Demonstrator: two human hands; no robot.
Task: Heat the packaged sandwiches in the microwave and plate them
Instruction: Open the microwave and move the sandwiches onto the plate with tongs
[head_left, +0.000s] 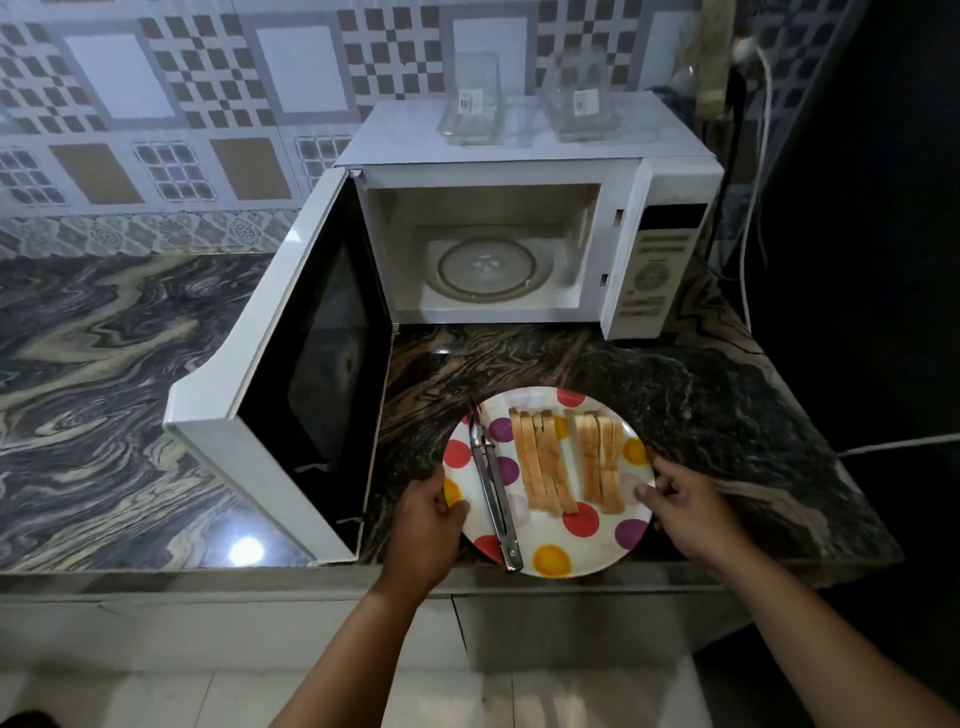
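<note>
We see left hand and right hand gripping plate rims on near table; sandwiches, tongs on it. Fingers partly hidden underneath. Microwave open.

Microwave: back of bench, two containers on top.
Plate: before it, carrying sandwiches, tongs left of them.

No readable text, container stickers and microwave panel too blurred
</note>
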